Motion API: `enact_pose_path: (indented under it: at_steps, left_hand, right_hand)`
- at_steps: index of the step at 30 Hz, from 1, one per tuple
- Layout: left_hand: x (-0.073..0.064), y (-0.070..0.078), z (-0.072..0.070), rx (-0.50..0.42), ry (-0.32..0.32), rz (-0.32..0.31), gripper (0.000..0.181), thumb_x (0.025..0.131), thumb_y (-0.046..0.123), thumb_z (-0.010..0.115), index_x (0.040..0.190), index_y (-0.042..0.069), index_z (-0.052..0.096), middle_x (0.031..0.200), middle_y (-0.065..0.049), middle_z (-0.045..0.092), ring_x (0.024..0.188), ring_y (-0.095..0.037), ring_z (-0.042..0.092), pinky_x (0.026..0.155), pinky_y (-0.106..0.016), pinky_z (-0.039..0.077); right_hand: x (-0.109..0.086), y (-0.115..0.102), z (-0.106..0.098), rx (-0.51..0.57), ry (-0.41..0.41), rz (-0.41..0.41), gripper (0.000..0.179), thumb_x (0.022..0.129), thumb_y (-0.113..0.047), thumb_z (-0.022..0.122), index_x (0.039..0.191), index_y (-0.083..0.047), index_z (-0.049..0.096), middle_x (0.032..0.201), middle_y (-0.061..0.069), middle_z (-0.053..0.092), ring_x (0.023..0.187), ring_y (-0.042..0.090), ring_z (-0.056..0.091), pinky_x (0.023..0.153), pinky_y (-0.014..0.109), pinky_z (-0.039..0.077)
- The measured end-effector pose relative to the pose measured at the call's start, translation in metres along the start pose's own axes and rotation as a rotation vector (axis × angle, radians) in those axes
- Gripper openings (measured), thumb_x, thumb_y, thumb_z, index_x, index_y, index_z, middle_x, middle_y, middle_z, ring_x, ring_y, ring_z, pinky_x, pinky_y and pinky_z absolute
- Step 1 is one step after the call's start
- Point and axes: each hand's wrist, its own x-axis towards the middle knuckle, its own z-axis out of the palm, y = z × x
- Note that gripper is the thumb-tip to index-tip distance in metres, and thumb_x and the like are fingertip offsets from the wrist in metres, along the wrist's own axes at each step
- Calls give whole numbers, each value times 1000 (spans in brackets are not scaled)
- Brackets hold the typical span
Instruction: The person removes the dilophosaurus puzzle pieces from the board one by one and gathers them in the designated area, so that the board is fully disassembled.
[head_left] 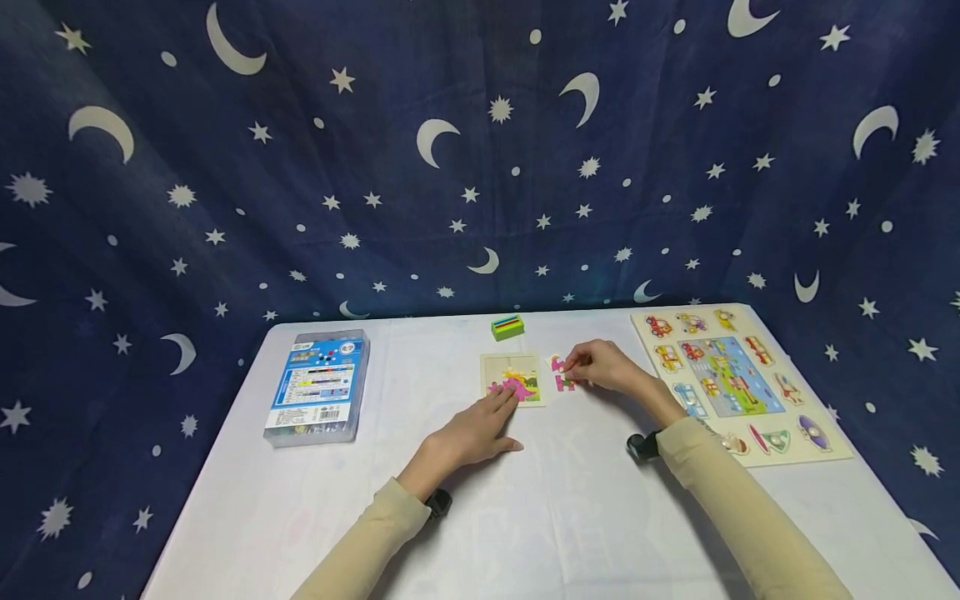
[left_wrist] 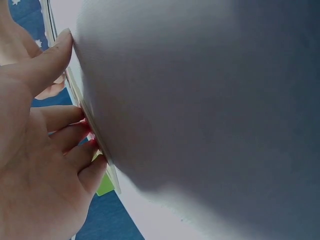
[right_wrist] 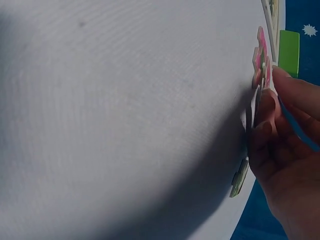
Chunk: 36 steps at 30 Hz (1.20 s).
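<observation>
A small square wooden puzzle board with a pink dinosaur picture lies near the table's middle. My left hand rests its extended fingertips on the picture, the thumb spread off to the side. In the left wrist view, the fingers of the left hand reach the board's edge. Just right of the board, my right hand pinches a puzzle piece between thumb and fingers, which partly hide it. Loose pink pieces lie under and beside those fingertips. A green piece lies below the hand in the right wrist view.
A green block with colored strips stands behind the board. At the left is a clear plastic case with a blue and white label. A large wooden vehicle puzzle lies at the right, close to the right forearm. Behind the table hangs a starry curtain.
</observation>
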Motion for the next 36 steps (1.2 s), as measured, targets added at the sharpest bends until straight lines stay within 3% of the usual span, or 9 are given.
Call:
enact_pose_path:
  at_steps: [9, 16, 23, 36]
  left_hand:
    - [0, -2, 2, -4, 17, 18, 84, 99, 47, 65, 162, 4, 29, 171, -11, 25, 159, -27, 22, 126, -42, 28]
    - [-2, -3, 5, -6, 29, 33, 83, 100, 46, 64, 162, 4, 30, 171, -11, 24, 158, -28, 22, 126, -43, 29]
    - [-3, -1, 5, 7, 35, 38, 79, 102, 44, 62, 161, 3, 30, 170, -12, 25, 158, -28, 23, 126, -43, 30]
    - [-5, 1, 4, 12, 15, 24, 76, 104, 42, 59, 162, 3, 28, 171, -11, 23, 159, -26, 21, 126, -42, 28]
  right_hand:
    - [6, -10, 11, 32, 27, -42, 9, 92, -7, 73, 99, -3, 76, 79, 4, 72, 67, 14, 59, 58, 24, 50]
    - [18, -29, 25, 38, -13, -26, 14, 95, -14, 72, 105, -5, 77, 82, 3, 71, 64, 12, 57, 55, 25, 48]
    - [31, -45, 33, 90, -62, -2, 18, 97, -15, 71, 110, -5, 76, 78, 5, 69, 55, 17, 55, 44, 26, 42]
    - [47, -55, 45, 33, -76, -63, 17, 95, -9, 73, 108, -1, 78, 90, 6, 76, 66, 11, 59, 62, 23, 49]
